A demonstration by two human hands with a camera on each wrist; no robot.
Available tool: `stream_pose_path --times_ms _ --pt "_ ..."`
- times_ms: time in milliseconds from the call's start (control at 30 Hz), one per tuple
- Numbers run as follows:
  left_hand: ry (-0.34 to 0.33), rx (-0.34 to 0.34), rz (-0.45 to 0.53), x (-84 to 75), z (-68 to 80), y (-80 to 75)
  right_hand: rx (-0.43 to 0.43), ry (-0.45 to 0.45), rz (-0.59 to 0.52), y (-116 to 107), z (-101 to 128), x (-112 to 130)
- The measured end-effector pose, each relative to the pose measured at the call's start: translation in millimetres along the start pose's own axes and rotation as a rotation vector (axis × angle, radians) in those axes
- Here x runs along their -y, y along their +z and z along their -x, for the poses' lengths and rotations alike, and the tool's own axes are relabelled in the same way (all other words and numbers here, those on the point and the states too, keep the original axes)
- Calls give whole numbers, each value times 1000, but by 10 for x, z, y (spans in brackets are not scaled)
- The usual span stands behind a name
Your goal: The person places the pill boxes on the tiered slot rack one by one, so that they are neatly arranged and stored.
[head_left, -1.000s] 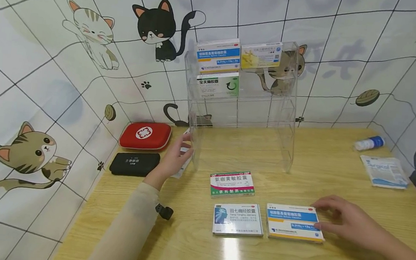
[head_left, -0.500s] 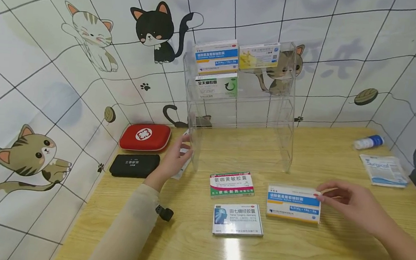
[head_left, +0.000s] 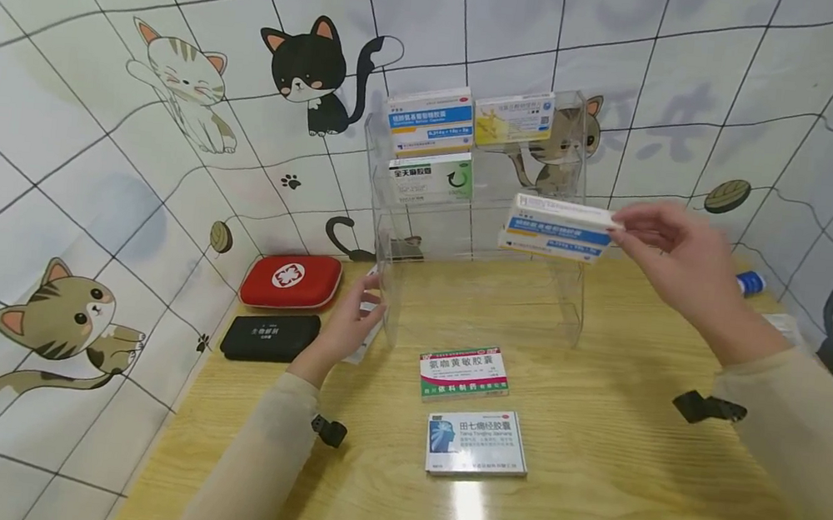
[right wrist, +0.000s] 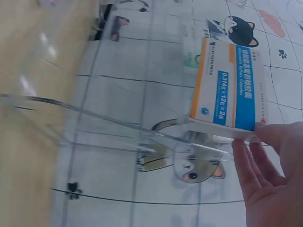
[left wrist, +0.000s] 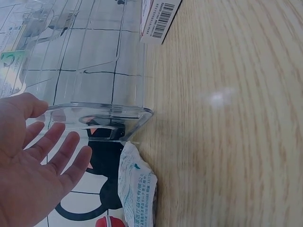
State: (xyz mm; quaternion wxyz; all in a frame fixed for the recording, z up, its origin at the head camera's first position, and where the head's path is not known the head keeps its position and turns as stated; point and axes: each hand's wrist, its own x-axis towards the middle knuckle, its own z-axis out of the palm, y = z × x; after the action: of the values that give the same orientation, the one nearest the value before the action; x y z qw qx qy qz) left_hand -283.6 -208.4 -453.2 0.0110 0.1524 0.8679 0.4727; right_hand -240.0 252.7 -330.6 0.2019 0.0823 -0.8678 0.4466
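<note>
- The wooden table (head_left: pixel 590 494) carried a clear acrylic shelf rack (head_left: pixel 566 308) set against the cat-print wall.
- We rested our left hand (head_left: pixel 346 330), fingers straight and relaxed, against the rack's lower left edge, holding nothing.
- Our right hand (head_left: pixel 676 256) pinched one end of a blue-and-white medicine box (head_left: pixel 557 228), held in the air in front of the rack's right side, at its middle tier.
- Two more medicine boxes, one green-and-red (head_left: pixel 463 372) and one white (head_left: pixel 477 442), lay flat on the table in front of the rack.
</note>
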Motion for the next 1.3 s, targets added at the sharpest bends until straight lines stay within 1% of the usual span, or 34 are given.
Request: stream_pose_path --times_ms 67,200,267,367,533,600,667,867,967,1100,1200,1300 --pt "-2 0 9 10 9 3 -29 -56 -15 23 -201 125" --pt "-4 -1 27 3 16 1 -71 -130 -42 73 -584 330" --pt "1 4 33 -8 15 10 -86 -136 -52 89 -740 385" --pt "12 8 36 -28 11 33 -114 -132 -22 104 -918 410" --pt "21 -3 -3 -21 -8 46 -133 -68 44 143 -1134 388" --pt "29 -14 -20 -12 -13 47 -124 -47 63 166 -1189 375" --pt "34 -20 -33 -8 -10 44 -118 -46 84 193 -1224 362" --pt "41 -26 -54 -18 1 20 -97 -116 179 255 -1265 398" --pt "41 -32 -53 -22 -6 13 -51 -117 205 267 -1262 429" --pt "35 -35 -64 -10 -19 22 15 -100 239 290 -1233 408" --pt "34 -43 -65 -11 -16 34 67 -118 264 314 -1229 384" --pt "37 -48 -56 -23 -2 41 124 -135 299 336 -1243 408"
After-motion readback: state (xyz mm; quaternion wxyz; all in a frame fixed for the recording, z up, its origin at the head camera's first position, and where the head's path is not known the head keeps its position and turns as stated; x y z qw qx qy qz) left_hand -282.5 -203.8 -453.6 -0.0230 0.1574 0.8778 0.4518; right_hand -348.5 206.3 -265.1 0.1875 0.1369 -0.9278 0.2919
